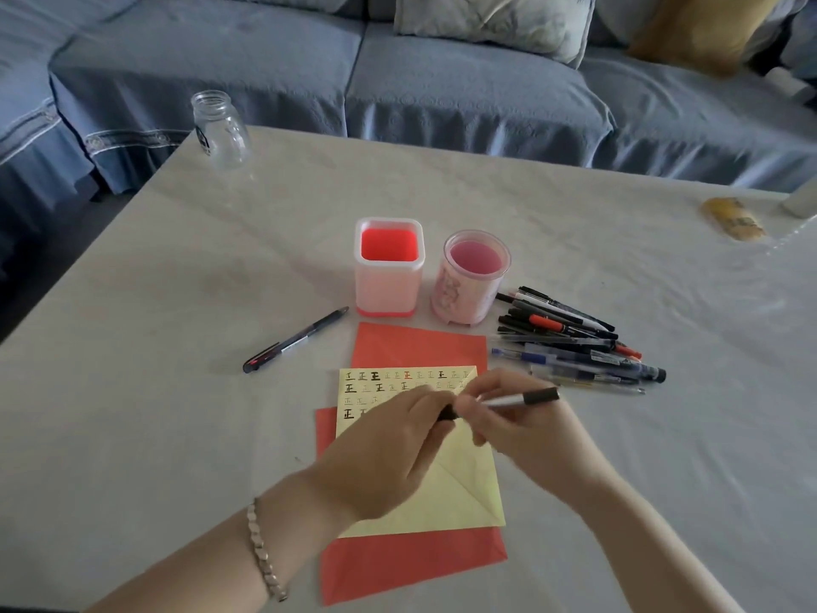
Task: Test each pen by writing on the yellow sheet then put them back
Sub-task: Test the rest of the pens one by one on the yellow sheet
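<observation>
A yellow sheet (464,497) with rows of written marks lies on red paper (420,347) at the table's middle. Over it, both hands meet on one silver pen with black ends (526,398). My right hand (508,418) grips the pen's barrel. My left hand (389,449) pinches its black end, which may be the cap. A pile of several pens (574,342) lies to the right of the sheet. One dark pen (296,340) lies alone to the left. A square pink holder (389,267) and a round pink holder (471,276) stand empty behind the sheet.
A clear glass jar (219,128) stands at the table's far left corner. A yellow packet (734,219) lies at the far right edge beside a white object (800,199). A blue sofa (398,73) with cushions runs along behind the table.
</observation>
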A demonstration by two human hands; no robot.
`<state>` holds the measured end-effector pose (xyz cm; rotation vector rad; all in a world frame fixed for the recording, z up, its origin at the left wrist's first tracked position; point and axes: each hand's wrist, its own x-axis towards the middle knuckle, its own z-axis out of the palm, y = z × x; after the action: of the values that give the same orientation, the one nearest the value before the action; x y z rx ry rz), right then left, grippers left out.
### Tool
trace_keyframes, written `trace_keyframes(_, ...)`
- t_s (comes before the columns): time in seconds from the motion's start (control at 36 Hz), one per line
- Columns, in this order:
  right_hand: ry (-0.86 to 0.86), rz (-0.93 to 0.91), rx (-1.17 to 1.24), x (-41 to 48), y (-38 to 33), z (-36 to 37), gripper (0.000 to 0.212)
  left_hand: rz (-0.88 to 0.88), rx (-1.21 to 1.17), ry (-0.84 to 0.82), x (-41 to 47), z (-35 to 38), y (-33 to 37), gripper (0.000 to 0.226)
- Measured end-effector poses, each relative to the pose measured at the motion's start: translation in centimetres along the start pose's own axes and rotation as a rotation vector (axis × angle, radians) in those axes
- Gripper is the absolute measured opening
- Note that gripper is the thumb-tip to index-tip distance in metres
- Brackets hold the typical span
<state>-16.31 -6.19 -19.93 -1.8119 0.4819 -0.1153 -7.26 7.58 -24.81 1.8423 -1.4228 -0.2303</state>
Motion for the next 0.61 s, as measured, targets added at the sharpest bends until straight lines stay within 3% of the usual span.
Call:
trace_keyframes(0.06,0.045,0.005,-0.077,-0.1,1.0,1.6,0.028,-0.005,-0.029,-0.003,0.3,-0.1,0.8,0.013)
trace_keyframes(0.17,0.115,0.026,0.105,-0.5,1.5,3.4,0.042,-0.010,0.005,0.012,0.1,-0.4,1.4,0.029)
trace_keyframes(0.33,-0.084,-0.094,0.182,-1.0,2.3,2.9,0.037,0.004,-0.070,-0.028,-0.7,-0.5,1.5,0.037)
trace_keyframes(0.44,-0.158,-0.197,0.107,-1.3,2.6,2.0,0.036,-0.003,-0.170,-0.107,-0.8,-0.4,0.8,0.048)
trace_keyframes(0.5,-0.122,-0.217,0.053,-1.4,3.2,1.8,0.036,-0.058,-0.175,-0.134,-1.0,-0.3,0.3,0.057)
trace_keyframes(0.56,-0.002,-0.227,0.000,-1.3,3.9,1.7,0.036,-0.126,-0.037,-0.141,-1.1,-0.3,-0.2,0.062)
trace_keyframes(0.61,0.151,-0.211,0.012,-1.1,4.5,1.6,0.034,-0.242,0.112,-0.063,-1.3,-0.2,-1.2,0.045)
